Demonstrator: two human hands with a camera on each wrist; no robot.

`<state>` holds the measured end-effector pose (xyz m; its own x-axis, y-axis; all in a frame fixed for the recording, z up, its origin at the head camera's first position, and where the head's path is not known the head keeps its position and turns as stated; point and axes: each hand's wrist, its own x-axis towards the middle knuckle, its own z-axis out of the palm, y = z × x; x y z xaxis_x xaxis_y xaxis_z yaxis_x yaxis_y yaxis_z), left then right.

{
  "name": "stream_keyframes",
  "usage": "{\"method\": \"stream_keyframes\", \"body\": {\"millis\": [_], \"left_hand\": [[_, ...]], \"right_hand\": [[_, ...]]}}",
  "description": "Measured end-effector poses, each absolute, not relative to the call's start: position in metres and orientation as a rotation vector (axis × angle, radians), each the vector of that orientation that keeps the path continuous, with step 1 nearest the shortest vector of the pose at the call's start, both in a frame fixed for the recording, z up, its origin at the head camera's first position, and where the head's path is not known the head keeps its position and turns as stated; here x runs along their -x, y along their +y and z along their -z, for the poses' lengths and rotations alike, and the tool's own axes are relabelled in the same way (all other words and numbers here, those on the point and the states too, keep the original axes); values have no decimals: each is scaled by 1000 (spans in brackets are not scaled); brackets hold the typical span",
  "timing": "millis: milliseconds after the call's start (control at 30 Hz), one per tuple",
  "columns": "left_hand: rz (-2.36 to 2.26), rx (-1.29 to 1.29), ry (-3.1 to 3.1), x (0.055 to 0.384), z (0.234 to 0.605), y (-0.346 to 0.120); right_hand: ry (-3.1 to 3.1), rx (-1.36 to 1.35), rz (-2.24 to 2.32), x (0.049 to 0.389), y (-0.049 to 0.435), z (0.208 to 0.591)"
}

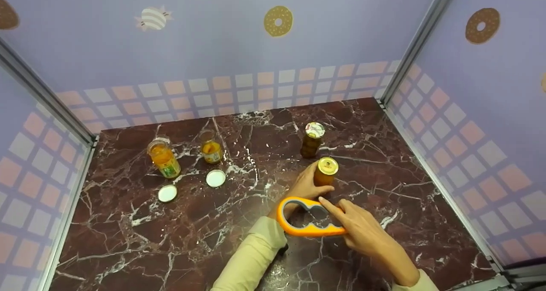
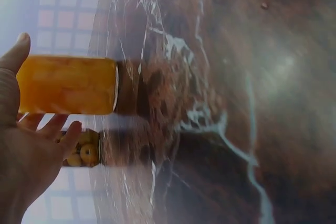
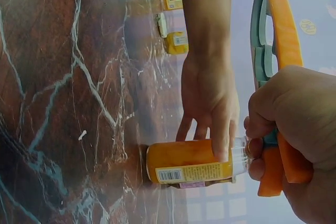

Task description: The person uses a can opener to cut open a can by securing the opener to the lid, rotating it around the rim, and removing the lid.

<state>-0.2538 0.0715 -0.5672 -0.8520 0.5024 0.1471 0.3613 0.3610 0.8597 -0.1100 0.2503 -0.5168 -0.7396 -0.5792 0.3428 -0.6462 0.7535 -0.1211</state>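
A jar (image 1: 324, 178) of orange fruit with a gold lid stands upright on the marble table. My left hand (image 1: 305, 186) is around its side, thumb and fingers spread rather than wrapped; in the left wrist view the thumb sticks out past the jar (image 2: 68, 85). Whether the fingers press on the glass is hard to tell. My right hand (image 1: 362, 225) grips the handle end of an orange jar opener (image 1: 309, 230) with grey toothed inner edges. The opener is held above the table, over my left wrist and nearer to me than the jar, apart from the lid.
Behind that jar stands a lidded jar (image 1: 311, 144) of dark round fruit. To the left are two uncovered jars, a taller one (image 1: 164, 161) and a shorter one (image 1: 212, 150), with two lids lying white side up (image 1: 167, 193) nearby. Patterned walls (image 1: 239, 39) enclose the table.
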Motion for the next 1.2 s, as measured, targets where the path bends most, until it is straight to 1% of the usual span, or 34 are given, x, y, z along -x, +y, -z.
{"method": "stream_keyframes", "body": {"millis": [200, 567, 700, 967, 1200], "left_hand": [[-1553, -890, 2503, 255, 568, 78], [-1500, -964, 2461, 259, 563, 64], [-1472, -940, 2453, 260, 559, 57], [-1495, -782, 2421, 250, 553, 39], [-1483, -787, 2453, 235, 556, 22]], "right_hand": [[-2669, -931, -335, 109, 253, 515], [-2630, -950, -340, 113, 252, 513], [-2612, -960, -349, 115, 252, 512], [-2614, -962, -360, 119, 247, 508], [-2575, -983, -380, 122, 242, 506]]}}
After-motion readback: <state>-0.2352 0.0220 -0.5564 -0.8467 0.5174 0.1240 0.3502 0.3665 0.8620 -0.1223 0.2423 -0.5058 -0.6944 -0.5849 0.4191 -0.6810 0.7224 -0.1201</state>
